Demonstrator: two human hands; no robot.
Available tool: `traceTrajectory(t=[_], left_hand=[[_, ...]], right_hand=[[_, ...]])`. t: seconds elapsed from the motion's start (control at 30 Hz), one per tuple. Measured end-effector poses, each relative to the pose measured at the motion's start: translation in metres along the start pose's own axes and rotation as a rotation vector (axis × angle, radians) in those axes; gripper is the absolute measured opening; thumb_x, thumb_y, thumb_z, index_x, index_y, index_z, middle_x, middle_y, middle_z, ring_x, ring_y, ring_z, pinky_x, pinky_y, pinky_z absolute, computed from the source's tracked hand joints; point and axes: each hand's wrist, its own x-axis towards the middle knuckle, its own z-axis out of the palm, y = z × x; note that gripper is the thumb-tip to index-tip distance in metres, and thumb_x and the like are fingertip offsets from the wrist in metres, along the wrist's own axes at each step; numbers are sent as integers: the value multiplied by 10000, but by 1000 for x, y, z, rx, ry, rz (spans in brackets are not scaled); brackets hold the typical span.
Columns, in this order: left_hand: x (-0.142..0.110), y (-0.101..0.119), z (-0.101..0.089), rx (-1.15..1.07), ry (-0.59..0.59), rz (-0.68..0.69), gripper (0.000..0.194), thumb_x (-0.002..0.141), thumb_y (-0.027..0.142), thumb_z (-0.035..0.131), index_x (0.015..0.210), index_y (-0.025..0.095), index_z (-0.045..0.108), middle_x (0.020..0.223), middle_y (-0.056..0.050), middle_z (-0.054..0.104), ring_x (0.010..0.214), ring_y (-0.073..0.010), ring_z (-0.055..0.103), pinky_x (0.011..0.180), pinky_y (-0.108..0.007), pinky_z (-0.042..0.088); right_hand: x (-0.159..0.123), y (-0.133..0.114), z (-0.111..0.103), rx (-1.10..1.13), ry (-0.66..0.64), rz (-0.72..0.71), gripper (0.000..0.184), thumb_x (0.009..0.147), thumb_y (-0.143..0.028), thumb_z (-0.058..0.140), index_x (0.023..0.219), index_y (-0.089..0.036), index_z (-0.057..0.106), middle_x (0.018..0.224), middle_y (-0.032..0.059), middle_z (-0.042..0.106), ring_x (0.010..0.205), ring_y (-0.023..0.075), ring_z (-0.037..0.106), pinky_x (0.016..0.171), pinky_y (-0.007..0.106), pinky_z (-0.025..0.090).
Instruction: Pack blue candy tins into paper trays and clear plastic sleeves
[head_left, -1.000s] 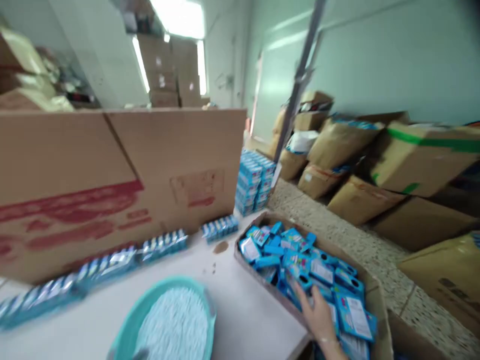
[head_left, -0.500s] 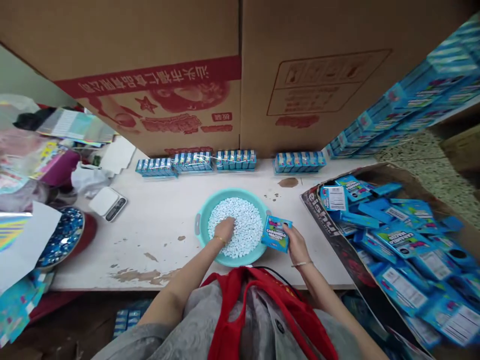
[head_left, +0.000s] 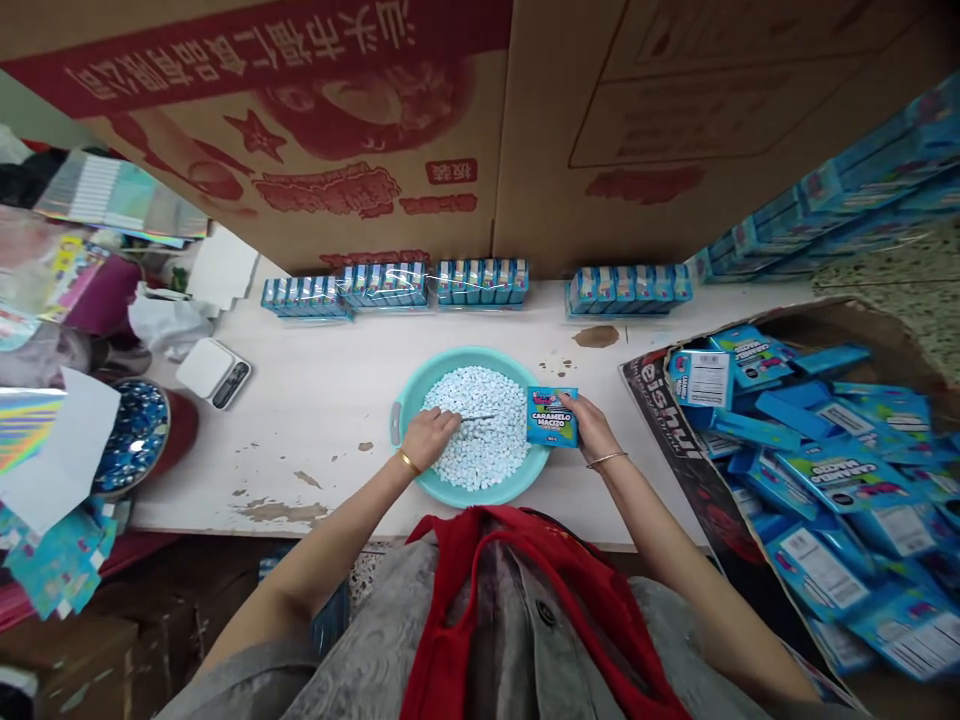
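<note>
My left hand [head_left: 429,438] rests on a heap of small pale blue candies [head_left: 487,450] inside a round turquoise plastic basin [head_left: 409,395], and a thin metal utensil [head_left: 480,417] sticks out from its fingers. My right hand [head_left: 592,425] grips a blue "Caramelo Macizo" box [head_left: 552,416] just past the basin's right rim. The box's flat face is turned up. A gold bangle circles my left wrist, and a thin bracelet circles my right.
Shrink-wrapped rows of blue boxes [head_left: 480,283] line the back of the white table [head_left: 300,470], against a large printed carton [head_left: 375,130]. An open carton of loose blue boxes [head_left: 817,480] stands at right. A digital scale [head_left: 214,373] and a bowl of shiny blue pieces [head_left: 135,438] sit at left.
My view has swung down from the room to the table. My right hand has left the carton and holds a blue box by the basin. My left hand has shifted toward the basin's left side.
</note>
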Motion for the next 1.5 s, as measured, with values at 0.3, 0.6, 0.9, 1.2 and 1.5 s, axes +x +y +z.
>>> traceTrajectory(t=[0.3,0.6,0.9,1.2,1.5], left_hand=[[9,-8,-16,-114,69,38,197,929,290,474,1065,167,545,992,-69,639,939,-178,584,825,-301,466],[23,9,-10,-108,-38,57,195,920,282,493,1073,175,549,1008,-70,637,939,-180,599,835,-303,478],[49,-6,-22,114,-211,-49,120,876,128,465,922,115,575,968,-149,601,955,-271,588,840,-411,464],[88,33,44,-48,-235,43,220,910,184,430,1110,153,515,1133,-112,587,1063,-210,559,905,-331,459],[80,33,32,-274,-142,107,230,915,272,466,1120,177,507,1090,-73,618,945,-183,601,843,-310,477]], right_hand=[[11,-16,-17,4,45,-93,428,630,-490,763,928,-195,674,869,14,728,827,231,688,709,332,577],[17,-16,-44,-65,112,-174,397,617,-508,764,857,-202,686,820,12,716,821,232,675,713,338,566],[-14,-4,-46,-57,72,-266,388,679,-519,734,920,-220,680,929,20,711,878,231,660,807,392,549],[-9,6,-52,148,80,-221,423,686,-494,752,1000,-233,643,1021,19,705,942,212,656,831,365,548],[-25,-16,-54,-100,50,-396,453,704,-462,736,1061,-237,570,1081,32,662,1019,203,613,932,364,490]])
